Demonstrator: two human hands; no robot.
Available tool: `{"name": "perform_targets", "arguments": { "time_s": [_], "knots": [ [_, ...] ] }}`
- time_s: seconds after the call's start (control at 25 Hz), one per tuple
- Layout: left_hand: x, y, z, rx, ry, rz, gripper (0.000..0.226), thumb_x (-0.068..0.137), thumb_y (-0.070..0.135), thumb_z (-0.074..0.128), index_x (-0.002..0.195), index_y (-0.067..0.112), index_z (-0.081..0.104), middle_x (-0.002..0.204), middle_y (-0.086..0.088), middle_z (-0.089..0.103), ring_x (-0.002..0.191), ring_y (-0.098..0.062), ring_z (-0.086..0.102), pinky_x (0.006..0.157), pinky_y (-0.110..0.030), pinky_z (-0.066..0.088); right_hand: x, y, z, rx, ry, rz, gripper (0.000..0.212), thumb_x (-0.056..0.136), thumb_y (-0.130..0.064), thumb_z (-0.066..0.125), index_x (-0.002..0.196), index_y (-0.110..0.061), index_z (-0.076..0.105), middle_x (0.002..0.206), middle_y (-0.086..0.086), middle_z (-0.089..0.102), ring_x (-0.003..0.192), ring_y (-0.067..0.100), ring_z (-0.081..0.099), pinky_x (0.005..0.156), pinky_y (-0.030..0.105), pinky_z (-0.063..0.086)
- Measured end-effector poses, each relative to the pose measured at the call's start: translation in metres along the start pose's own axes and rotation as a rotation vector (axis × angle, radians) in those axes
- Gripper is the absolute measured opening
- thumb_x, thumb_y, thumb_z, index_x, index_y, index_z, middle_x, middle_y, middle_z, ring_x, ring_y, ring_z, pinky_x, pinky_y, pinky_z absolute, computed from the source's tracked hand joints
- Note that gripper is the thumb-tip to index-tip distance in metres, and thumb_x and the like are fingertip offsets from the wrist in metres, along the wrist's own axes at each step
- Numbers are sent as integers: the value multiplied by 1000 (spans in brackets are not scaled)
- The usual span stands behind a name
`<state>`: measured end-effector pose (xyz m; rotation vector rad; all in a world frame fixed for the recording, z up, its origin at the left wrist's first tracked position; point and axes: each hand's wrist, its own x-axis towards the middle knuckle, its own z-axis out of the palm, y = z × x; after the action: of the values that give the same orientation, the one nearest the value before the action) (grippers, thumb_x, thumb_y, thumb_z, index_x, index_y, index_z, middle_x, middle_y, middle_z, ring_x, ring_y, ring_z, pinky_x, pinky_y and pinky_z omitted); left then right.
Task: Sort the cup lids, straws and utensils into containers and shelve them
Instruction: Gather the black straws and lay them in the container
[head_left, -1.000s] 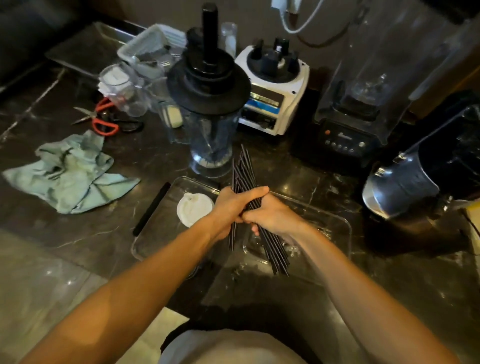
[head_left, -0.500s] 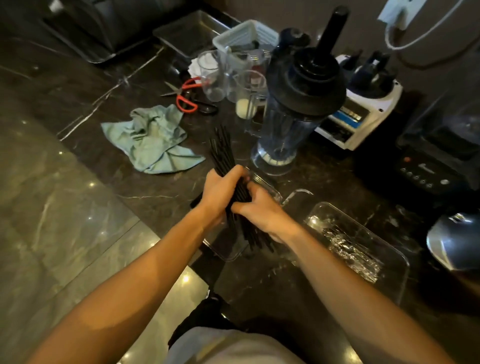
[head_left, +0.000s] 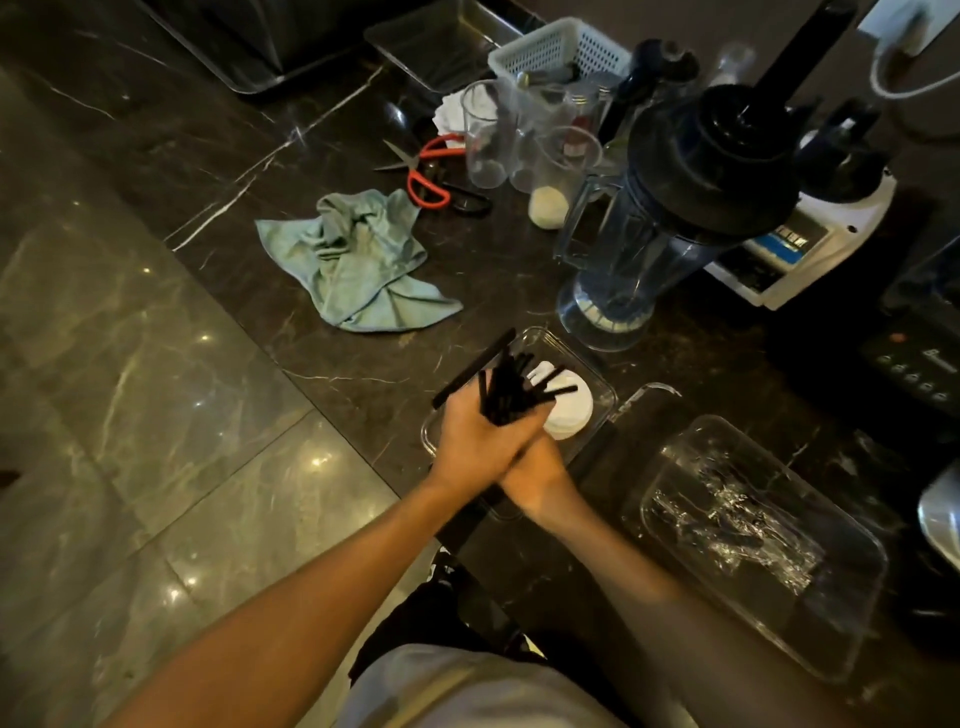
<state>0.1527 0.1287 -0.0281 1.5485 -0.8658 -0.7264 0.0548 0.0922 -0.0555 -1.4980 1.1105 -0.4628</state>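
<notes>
Both hands clamped on the black straws (head_left: 511, 389) at the counter's front edge, left hand (head_left: 470, 441) above, right hand (head_left: 535, 475) below, bundle near upright, tips fanning away over the clear container (head_left: 602, 402) holding white lids (head_left: 566, 415), directly beyond hands.

a crumpled teal cloth (head_left: 358, 265) lies on the dark marble bench (head_left: 218, 171). beyond it, red-handled scissors (head_left: 423, 169) rest just beside clear measuring cups (head_left: 488, 135). a blender jar (head_left: 649, 228) with a black lid stands to the right, a white perforated basket (head_left: 558, 49) behind the cups, a white machine (head_left: 800, 239) at the far right.
</notes>
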Motion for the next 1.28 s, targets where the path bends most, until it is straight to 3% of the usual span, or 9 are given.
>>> {"name": "perform_targets", "arguments": {
  "time_s": [0.12,0.4,0.6,0.72,0.88,0.96,1.08,1.2,1.28],
  "knots": [
    [-9,-24,-5,-49,-97,30,34,76,3,80,108,9,71,102,-6,75,103,-16,73,95,-42,58,-9,10,10,-195,43,14,30,107,-3,37,131,-3,56,106,0,71,102,9,67,87,20,54],
    [-8,-16,-3,-67,11,25,31,77,-3,78,102,12,69,96,4,71,96,-2,70,88,-17,53,1,7,14,-217,-14,29,21,107,-8,46,124,-9,58,117,3,64,107,11,68,86,20,55],
    [0,-18,4,-70,-12,17,25,79,1,80,98,1,65,91,-4,69,94,-15,70,86,-33,58,10,6,8,-113,-39,60,35,105,10,39,140,13,40,122,16,56,104,-10,65,85,10,50],
    [-2,-20,4,-71,14,-20,33,77,-6,81,103,-2,62,92,4,68,92,-5,68,86,-22,56,10,9,5,-128,-54,125,39,98,6,59,136,3,52,129,18,62,120,23,65,87,18,48],
    [-3,-18,1,-75,-32,39,44,74,4,86,113,5,64,102,8,70,103,-9,69,93,-24,55,9,7,7,-217,-89,45,29,102,1,53,117,-23,56,114,-6,60,103,-12,61,89,12,49],
    [-2,-16,0,-51,-44,56,43,74,6,88,111,7,66,102,7,71,102,-5,70,91,-19,53,10,5,5,-181,-131,51,27,101,0,57,122,-17,56,114,-5,60,98,-23,58,86,6,47],
    [0,-13,-5,-57,-55,87,46,74,2,88,113,9,64,106,10,69,105,-3,68,93,-20,52,11,2,1,-122,-137,99,37,99,2,60,133,-10,51,121,2,61,108,-18,58,85,5,45],
    [5,-10,-5,-58,-93,78,33,78,1,85,105,9,69,99,10,72,97,-4,70,90,-21,54,9,-3,0,-188,-149,152,44,98,0,62,140,0,47,136,19,59,130,17,58,91,14,41],
    [6,-8,-4,-43,-113,72,21,79,1,84,94,6,70,89,9,71,89,-2,70,84,-17,53,5,-14,4,-216,-153,57,33,94,-24,63,124,-14,52,121,5,61,116,-5,60,92,15,42]
  ]
}}
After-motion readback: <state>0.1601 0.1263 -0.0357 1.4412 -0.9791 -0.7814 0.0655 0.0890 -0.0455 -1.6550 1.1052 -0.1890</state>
